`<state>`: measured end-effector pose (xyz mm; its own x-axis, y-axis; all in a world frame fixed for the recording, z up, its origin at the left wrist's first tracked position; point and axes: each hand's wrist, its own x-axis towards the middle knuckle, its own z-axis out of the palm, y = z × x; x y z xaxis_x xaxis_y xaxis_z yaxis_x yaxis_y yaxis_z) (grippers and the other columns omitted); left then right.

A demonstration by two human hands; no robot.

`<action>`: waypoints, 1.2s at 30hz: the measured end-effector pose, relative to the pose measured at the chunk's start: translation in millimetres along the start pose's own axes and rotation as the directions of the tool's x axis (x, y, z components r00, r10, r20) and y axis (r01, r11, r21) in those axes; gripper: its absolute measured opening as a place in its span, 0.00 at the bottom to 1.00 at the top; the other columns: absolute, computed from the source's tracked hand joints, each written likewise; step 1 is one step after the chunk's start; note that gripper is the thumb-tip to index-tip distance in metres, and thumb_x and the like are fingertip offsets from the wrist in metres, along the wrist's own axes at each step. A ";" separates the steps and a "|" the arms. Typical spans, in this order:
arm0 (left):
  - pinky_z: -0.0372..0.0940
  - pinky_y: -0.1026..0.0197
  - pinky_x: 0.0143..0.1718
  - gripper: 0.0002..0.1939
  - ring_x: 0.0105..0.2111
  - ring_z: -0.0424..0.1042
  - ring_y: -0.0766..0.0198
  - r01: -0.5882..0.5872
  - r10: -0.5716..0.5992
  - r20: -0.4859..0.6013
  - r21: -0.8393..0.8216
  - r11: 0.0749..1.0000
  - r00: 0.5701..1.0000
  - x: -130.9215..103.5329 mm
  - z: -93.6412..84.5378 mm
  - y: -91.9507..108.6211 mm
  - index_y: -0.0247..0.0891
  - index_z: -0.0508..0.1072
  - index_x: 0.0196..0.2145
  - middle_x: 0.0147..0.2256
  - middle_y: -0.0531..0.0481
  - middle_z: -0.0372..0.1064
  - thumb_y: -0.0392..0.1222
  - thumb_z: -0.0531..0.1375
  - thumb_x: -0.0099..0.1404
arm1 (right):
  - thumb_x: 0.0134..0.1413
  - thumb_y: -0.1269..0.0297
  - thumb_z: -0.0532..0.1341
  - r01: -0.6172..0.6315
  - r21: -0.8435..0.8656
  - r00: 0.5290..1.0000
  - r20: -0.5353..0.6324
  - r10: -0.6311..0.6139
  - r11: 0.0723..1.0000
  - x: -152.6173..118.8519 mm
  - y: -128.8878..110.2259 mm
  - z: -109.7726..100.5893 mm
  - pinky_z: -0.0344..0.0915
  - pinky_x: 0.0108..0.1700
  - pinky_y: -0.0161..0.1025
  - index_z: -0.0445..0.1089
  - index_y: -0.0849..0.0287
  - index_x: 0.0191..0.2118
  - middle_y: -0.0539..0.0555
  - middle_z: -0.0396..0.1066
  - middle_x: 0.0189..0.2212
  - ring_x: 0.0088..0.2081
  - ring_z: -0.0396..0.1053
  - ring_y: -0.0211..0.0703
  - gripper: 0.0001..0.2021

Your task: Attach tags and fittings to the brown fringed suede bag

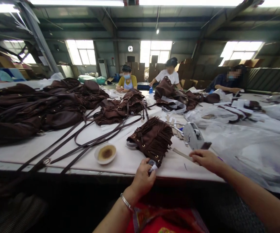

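A dark brown fringed leather bag (151, 137) lies on its side on the white table in front of me. My left hand (143, 178) is closed on a small grey-and-white crumpled cloth (152, 165) at the bag's near end, beside its eyelets. Pinched in my right hand (206, 159) is a thin, flat greyish strip (182, 153), pointing left towards the fringe. A white bowl (105, 154) with a brown-stained middle stands left of the bag. Past my right hand is a clear plastic container (193, 136) with a dark mark on it.
Brown leather bags (45, 103) are piled along the left, their long straps (91, 142) trailing over the table edge. Short pale strips (177, 126) lie scattered behind the fringed bag. Plastic sheeting (249, 152) covers the right side. Several co-workers (170, 72) are at the far side.
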<state>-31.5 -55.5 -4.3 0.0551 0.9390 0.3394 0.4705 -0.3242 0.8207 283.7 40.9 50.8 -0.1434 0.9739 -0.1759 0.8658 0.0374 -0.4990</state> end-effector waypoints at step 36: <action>0.62 0.37 0.60 0.12 0.60 0.60 0.43 -0.195 0.211 -0.033 0.264 0.944 0.977 -19.9 22.4 -2.4 0.28 0.71 0.44 0.57 0.26 0.60 0.29 0.52 0.65 | 0.44 0.50 0.67 -0.327 0.607 0.939 0.298 0.173 0.724 -33.9 -122.7 127.4 0.43 0.17 0.32 0.61 0.57 0.21 0.44 0.58 0.12 0.14 0.51 0.30 0.19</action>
<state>-14.0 -70.9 -23.3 0.1243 0.8450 0.5201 0.6663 -0.4595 0.5873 121.3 -25.3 9.9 -0.1278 0.8538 -0.5047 0.3827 -0.4270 -0.8193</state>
